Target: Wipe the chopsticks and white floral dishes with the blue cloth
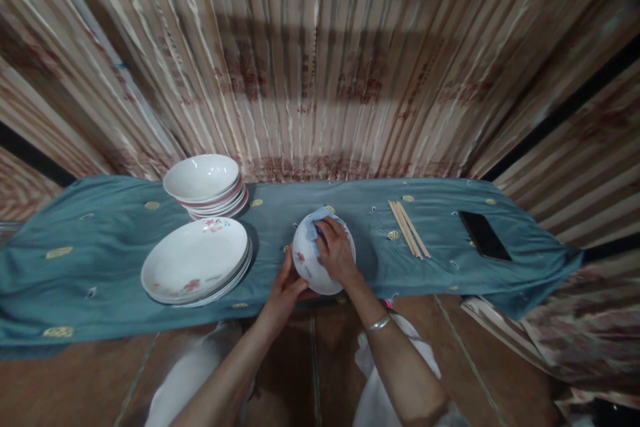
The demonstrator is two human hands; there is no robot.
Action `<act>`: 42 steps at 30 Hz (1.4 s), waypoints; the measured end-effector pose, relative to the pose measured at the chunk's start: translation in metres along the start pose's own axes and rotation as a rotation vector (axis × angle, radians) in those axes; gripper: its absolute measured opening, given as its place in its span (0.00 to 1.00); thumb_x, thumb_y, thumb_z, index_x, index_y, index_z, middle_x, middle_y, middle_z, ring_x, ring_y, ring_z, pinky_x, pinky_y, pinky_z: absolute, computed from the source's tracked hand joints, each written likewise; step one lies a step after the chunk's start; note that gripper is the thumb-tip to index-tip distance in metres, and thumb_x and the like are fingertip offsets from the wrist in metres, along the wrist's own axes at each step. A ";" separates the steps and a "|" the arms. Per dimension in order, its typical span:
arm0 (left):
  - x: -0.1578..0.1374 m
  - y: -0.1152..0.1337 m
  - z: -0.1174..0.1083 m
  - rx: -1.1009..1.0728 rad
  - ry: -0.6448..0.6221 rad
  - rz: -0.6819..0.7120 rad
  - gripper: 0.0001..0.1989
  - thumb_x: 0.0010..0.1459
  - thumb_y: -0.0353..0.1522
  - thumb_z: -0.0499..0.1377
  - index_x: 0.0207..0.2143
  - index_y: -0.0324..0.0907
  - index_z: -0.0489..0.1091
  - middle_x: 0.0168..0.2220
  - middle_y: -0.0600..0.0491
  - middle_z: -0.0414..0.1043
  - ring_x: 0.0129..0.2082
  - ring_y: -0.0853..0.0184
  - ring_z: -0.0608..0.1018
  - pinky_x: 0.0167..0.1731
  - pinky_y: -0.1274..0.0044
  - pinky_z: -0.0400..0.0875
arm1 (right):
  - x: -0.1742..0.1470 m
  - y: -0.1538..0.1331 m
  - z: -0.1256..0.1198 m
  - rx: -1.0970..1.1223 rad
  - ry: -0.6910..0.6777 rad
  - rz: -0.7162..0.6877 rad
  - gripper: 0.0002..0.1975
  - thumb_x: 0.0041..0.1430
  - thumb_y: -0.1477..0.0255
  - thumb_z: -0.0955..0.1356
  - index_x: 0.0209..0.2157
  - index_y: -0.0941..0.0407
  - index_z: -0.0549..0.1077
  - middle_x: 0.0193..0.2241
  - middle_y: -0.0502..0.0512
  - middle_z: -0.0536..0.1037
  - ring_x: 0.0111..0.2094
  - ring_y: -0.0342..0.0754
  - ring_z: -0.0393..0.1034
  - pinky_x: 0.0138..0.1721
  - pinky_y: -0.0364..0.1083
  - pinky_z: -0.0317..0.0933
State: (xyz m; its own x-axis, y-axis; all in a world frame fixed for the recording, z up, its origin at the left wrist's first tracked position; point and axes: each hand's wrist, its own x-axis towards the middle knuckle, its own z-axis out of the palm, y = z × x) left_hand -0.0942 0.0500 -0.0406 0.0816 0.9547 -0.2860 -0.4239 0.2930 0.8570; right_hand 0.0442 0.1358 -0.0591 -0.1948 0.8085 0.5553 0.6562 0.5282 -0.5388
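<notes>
A small white bowl with a red flower print (313, 273) is held over the front part of the cloth-covered table. My left hand (289, 283) grips its left and lower rim, the thumb lying along the near edge. Bunched in my right hand (336, 250) is a light blue cloth (313, 221), pressed against the bowl's surface. The right fingertips are partly lost in the folds of the cloth.
Left of the bowl are a stack of oval plates (195, 257) and, behind it, a stack of white bowls (203, 177). Several wooden chopsticks (407, 229) and a black phone (484, 235) lie on the right. A pleated curtain (320, 100) hangs behind the table.
</notes>
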 end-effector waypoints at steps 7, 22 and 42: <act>-0.001 -0.002 -0.003 -0.009 -0.031 0.018 0.50 0.43 0.31 0.65 0.66 0.52 0.45 0.61 0.46 0.62 0.52 0.51 0.71 0.40 0.63 0.77 | -0.016 0.017 -0.011 -0.181 -0.046 0.042 0.16 0.63 0.75 0.59 0.50 0.60 0.70 0.51 0.65 0.70 0.53 0.55 0.63 0.55 0.55 0.58; -0.003 0.005 0.004 -0.032 -0.025 -0.009 0.50 0.42 0.29 0.65 0.66 0.51 0.46 0.58 0.47 0.65 0.47 0.54 0.75 0.36 0.66 0.78 | -0.050 0.001 -0.034 0.012 -0.240 0.143 0.07 0.56 0.75 0.65 0.38 0.56 0.72 0.34 0.54 0.76 0.37 0.48 0.71 0.41 0.46 0.63; -0.003 0.000 0.004 -0.014 -0.023 -0.001 0.49 0.45 0.29 0.65 0.66 0.54 0.45 0.64 0.50 0.57 0.54 0.54 0.70 0.42 0.65 0.76 | -0.030 -0.025 -0.008 0.169 -0.143 -0.043 0.18 0.61 0.72 0.63 0.52 0.55 0.71 0.50 0.60 0.71 0.53 0.50 0.64 0.57 0.51 0.58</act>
State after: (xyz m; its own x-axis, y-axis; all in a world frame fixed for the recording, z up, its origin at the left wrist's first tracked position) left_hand -0.0908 0.0477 -0.0382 0.1026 0.9554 -0.2768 -0.4362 0.2933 0.8507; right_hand 0.0393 0.0961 -0.0567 -0.3287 0.8067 0.4911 0.5161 0.5889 -0.6220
